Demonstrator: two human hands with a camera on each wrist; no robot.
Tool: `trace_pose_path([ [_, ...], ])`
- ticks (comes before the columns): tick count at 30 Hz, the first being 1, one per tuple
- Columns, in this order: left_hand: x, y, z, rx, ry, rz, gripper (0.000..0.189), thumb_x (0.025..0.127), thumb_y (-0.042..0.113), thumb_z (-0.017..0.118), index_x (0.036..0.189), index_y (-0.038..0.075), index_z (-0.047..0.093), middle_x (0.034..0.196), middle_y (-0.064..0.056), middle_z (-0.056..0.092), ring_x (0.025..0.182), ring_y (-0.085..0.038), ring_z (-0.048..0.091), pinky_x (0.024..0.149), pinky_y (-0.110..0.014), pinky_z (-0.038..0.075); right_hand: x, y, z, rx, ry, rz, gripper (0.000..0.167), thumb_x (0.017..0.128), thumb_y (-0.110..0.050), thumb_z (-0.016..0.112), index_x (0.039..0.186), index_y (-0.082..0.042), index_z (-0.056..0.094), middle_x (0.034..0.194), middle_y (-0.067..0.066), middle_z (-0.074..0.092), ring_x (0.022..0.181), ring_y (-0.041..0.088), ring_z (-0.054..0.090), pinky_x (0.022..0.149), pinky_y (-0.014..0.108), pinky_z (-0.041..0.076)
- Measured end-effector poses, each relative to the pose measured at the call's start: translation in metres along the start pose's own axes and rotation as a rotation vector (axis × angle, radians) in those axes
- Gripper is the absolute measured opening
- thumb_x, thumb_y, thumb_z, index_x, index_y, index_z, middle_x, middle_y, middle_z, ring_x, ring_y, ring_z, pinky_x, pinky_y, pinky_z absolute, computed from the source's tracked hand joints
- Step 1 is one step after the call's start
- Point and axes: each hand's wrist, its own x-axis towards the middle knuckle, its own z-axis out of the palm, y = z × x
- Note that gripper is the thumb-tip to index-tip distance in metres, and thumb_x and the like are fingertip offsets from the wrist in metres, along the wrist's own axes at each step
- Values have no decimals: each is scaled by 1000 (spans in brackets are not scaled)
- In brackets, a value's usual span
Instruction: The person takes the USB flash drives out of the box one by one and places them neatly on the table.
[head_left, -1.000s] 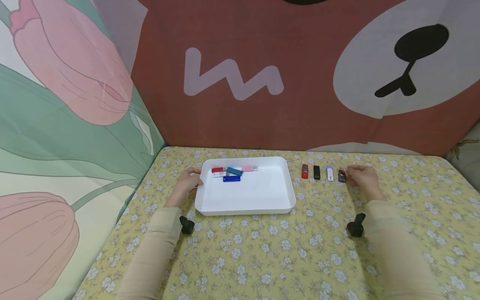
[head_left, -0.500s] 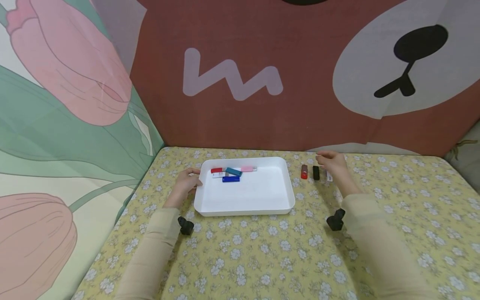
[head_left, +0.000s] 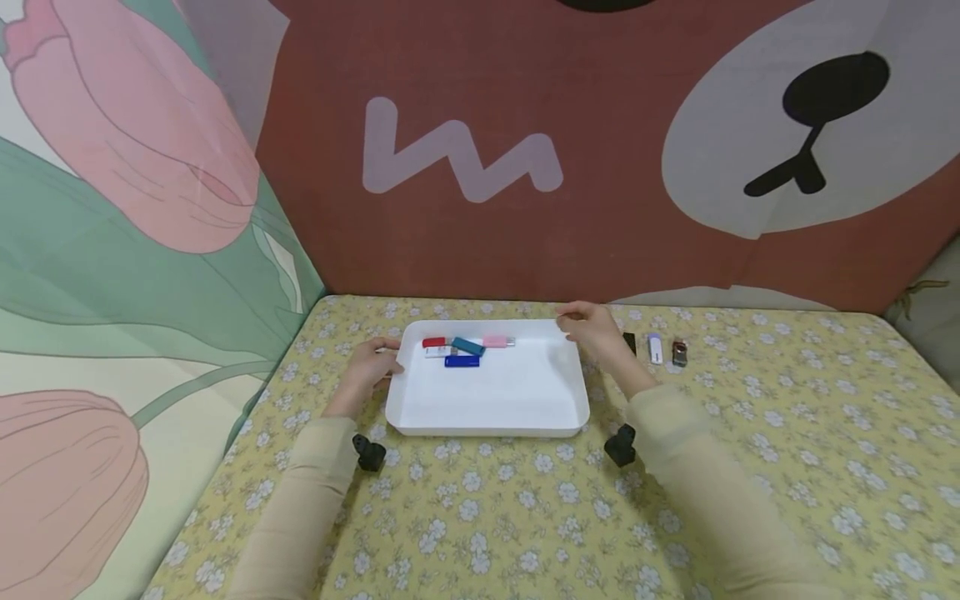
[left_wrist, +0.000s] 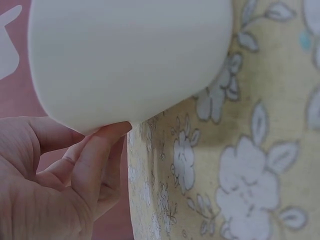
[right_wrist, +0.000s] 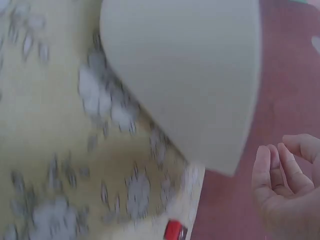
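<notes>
In the head view a white tray [head_left: 495, 408] lies on the table, with several USB sticks in it: a red one [head_left: 433, 342], a white one, a teal one [head_left: 468, 347], a blue one [head_left: 462, 362] and a pink one [head_left: 495, 342]. My left hand [head_left: 371, 367] pinches the tray's left rim; the left wrist view shows fingertips against its wall. My right hand [head_left: 596, 333] is at the tray's upper right corner, fingers loosely bent, and the right wrist view shows nothing between them.
Right of the tray lie a black USB stick [head_left: 630, 342], partly covered by my hand, a white-and-purple one [head_left: 655, 348] and a dark one [head_left: 679, 352]. A red stick [right_wrist: 173, 230] shows in the right wrist view. A printed cloth wall [head_left: 465, 250] stands behind the table.
My right hand has moved left from beside the dark USB stick, over the row, to the tray's corner. The dark stick stays on the table. My left hand stays at the rim.
</notes>
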Motion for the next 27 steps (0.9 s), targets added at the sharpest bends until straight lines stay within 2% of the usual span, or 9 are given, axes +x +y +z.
trace_pose_path([
  [9,0,1,0,9,-7,6,44,88,-2,52,132,3,51,123,-22,56,91,-24,62,65,-25,51,5,-3,34,-32,-49,47,37,96,-9,51,132,3,53,133,24,53,120,35,54,99,42,48],
  [17,2,0,1,35,-36,1,43,89,1,50,132,4,50,127,-22,55,99,-27,63,70,-29,53,13,7,48,-81,-66,34,35,93,-6,55,127,4,57,128,24,57,114,31,56,91,35,51],
  [23,0,0,2,36,-56,20,43,90,1,51,132,4,50,123,-22,57,94,-25,64,68,-29,54,18,17,52,-187,-50,-61,33,92,-4,56,124,3,60,125,23,60,117,34,57,94,38,50],
  [27,-1,0,2,41,-59,25,43,89,1,50,132,3,50,124,-23,57,96,-27,64,70,-29,54,18,20,54,-213,-40,-140,32,91,0,57,122,5,61,122,24,62,114,36,59,95,41,50],
])
